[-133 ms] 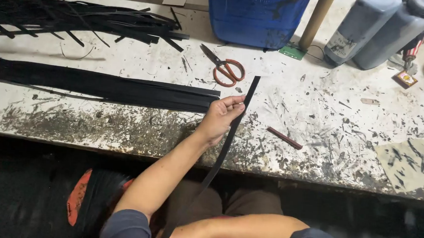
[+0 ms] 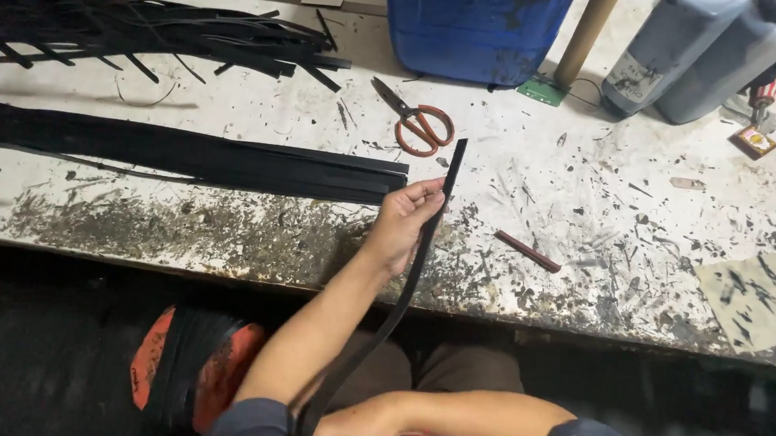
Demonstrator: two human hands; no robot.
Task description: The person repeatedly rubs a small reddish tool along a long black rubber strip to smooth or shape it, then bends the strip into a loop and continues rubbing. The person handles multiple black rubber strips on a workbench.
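Note:
My left hand [image 2: 403,221] pinches a long black strip [image 2: 417,266] near its upper end, over the front part of the stained workbench [image 2: 602,288]. The strip's tip reaches up toward the orange-handled scissors [image 2: 417,124]. It runs down past the bench edge to my right hand [image 2: 350,434], which grips its lower part close to my lap. A flat bundle of similar black strips [image 2: 183,154] lies on the bench just left of my left hand. A looser pile of black strips [image 2: 146,33] sits farther back on the left.
A blue container [image 2: 474,24] and a wooden post [image 2: 588,32] stand at the back. Two grey bottles [image 2: 691,53] stand at the back right. A small dark red stick [image 2: 527,251] lies right of the strip, near a stained paper scrap [image 2: 755,303].
My left hand has raised the strip slightly, and the strip bends more below the bench edge. The view has shifted a little.

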